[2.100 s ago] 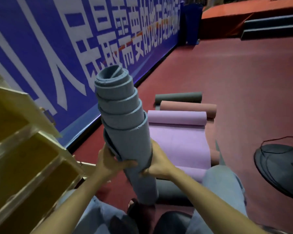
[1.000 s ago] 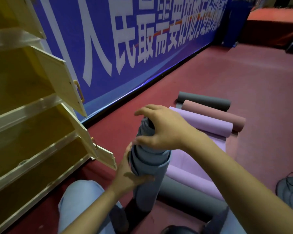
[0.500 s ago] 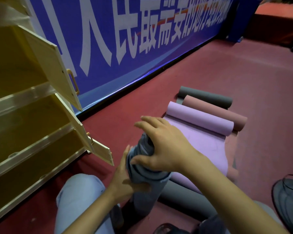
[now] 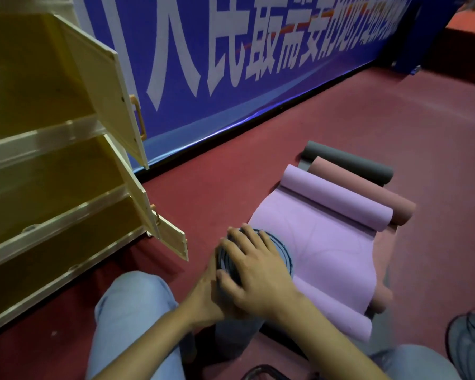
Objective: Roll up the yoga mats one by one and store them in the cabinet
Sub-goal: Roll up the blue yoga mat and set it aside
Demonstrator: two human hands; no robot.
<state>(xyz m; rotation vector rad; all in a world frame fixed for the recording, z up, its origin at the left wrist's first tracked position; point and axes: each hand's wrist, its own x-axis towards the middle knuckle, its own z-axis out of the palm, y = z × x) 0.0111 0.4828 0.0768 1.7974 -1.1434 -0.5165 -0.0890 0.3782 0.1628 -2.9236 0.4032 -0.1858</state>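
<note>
Right hand [image 4: 254, 266] atop upright grey roll [image 4: 281, 255]

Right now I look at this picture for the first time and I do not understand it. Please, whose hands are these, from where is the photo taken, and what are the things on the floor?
No machine here: a person wears a camera on the head, so the one picture looks down at their own hands and knees. The right hand lies flat on top of a rolled grey yoga mat that stands on end on the red floor; the left hand holds its side, though its fingers are mostly hidden. Beyond lie a purple mat, partly unrolled, then a pink mat and a dark grey mat. At the left stands a pale cabinet with open doors. Behind is a blue banner.
</note>
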